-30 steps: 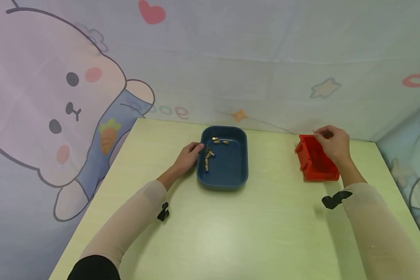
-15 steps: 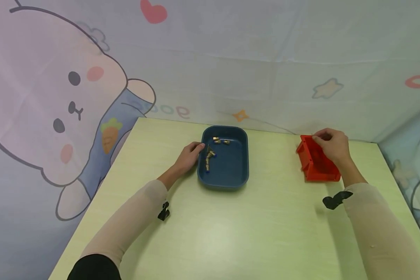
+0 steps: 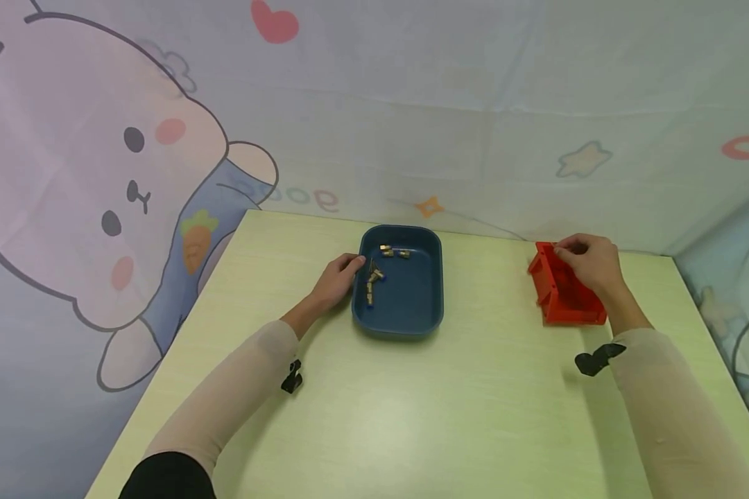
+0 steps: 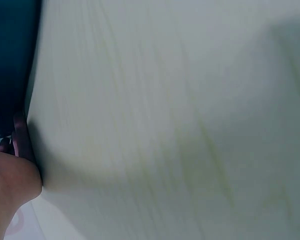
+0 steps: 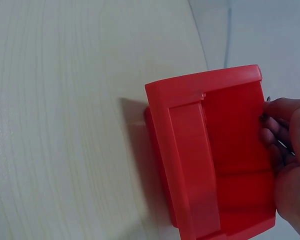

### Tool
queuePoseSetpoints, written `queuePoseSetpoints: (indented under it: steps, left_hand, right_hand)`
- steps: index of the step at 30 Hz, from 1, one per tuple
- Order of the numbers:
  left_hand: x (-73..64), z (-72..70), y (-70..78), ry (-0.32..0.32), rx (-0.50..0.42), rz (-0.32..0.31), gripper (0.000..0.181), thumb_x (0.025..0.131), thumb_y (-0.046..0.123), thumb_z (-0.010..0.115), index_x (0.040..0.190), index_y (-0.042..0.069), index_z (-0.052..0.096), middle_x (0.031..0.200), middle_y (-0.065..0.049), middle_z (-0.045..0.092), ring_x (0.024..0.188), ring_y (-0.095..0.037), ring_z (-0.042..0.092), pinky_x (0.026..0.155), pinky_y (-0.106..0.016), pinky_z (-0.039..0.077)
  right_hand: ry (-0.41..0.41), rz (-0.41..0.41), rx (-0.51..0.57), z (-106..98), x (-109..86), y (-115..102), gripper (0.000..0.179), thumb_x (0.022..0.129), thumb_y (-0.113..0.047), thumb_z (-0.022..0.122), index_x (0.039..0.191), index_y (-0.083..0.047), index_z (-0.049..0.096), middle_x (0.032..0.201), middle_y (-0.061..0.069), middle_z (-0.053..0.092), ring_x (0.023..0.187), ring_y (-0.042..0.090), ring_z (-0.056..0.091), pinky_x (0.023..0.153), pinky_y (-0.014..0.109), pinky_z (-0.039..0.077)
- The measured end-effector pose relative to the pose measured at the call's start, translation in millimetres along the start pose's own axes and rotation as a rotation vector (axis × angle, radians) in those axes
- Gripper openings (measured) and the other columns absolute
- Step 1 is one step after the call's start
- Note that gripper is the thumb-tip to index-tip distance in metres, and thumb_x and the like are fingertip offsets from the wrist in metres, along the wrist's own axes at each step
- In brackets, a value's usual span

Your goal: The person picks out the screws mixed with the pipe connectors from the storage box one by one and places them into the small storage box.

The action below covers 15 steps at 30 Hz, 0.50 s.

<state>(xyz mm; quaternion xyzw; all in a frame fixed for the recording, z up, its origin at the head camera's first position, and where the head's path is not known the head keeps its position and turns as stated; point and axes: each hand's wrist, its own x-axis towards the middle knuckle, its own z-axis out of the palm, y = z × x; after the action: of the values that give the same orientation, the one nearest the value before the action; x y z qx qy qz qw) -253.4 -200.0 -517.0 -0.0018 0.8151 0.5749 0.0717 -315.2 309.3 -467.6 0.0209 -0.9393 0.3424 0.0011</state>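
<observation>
Right hand (image 3: 589, 267) has fingers curled over the far rim of the red bin (image 3: 562, 294), near the table's (image 3: 412, 416) far-right corner; left hand (image 3: 333, 281) lies relaxed against the left wall of the blue tray (image 3: 406, 305), at the far-centre edge. Pale wood table, cartoon-print fabric backdrop (image 3: 412, 104) close behind; near half lies bare.

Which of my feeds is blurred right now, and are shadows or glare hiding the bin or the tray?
Left wrist view: smeared, only table grain and a dark edge of the blue tray legible. Right wrist view: sharp, the red bin casts a soft shadow leftward. Head view: even light, no glare, mild bending at the edges.
</observation>
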Motion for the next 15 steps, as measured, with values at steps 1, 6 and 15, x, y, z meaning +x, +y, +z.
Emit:
queuePoseSetpoints:
  steps: [1,6,15]
  left_hand:
    - [0.2,0.2,-0.7,-0.002,-0.001,-0.005,0.055,0.112,0.045,0.048,0.147,0.003,0.057,0.148,-0.017,0.058,0.14,-0.033,0.052,0.117,-0.052,0.04]
    - [0.4,0.7,-2.1,-0.001,0.004,-0.009,0.054,0.112,0.043,0.047,0.147,0.003,0.057,0.148,-0.018,0.058,0.141,-0.033,0.051,0.117,-0.052,0.04]
    - [0.8,0.4,-0.9,0.008,0.015,0.007,0.056,0.112,0.047,0.048,0.146,0.005,0.058,0.147,-0.016,0.059,0.139,-0.032,0.052,0.117,-0.051,0.04]
  right_hand:
    - [-0.002,0.002,-0.001,0.4,0.0,0.6,0.033,0.108,-0.029,0.063,0.121,0.0,0.071,0.119,0.024,0.067,0.107,0.036,0.058,0.086,0.042,0.049]
    - [-0.008,0.005,0.0,2.0,0.4,1.6,0.033,0.108,-0.028,0.063,0.122,0.0,0.071,0.119,0.024,0.066,0.107,0.036,0.057,0.087,0.044,0.049]
    - [-0.017,0.018,0.016,1.1,1.1,2.2,0.038,0.109,-0.031,0.061,0.127,0.002,0.068,0.125,0.026,0.064,0.112,0.04,0.055,0.093,0.05,0.049]
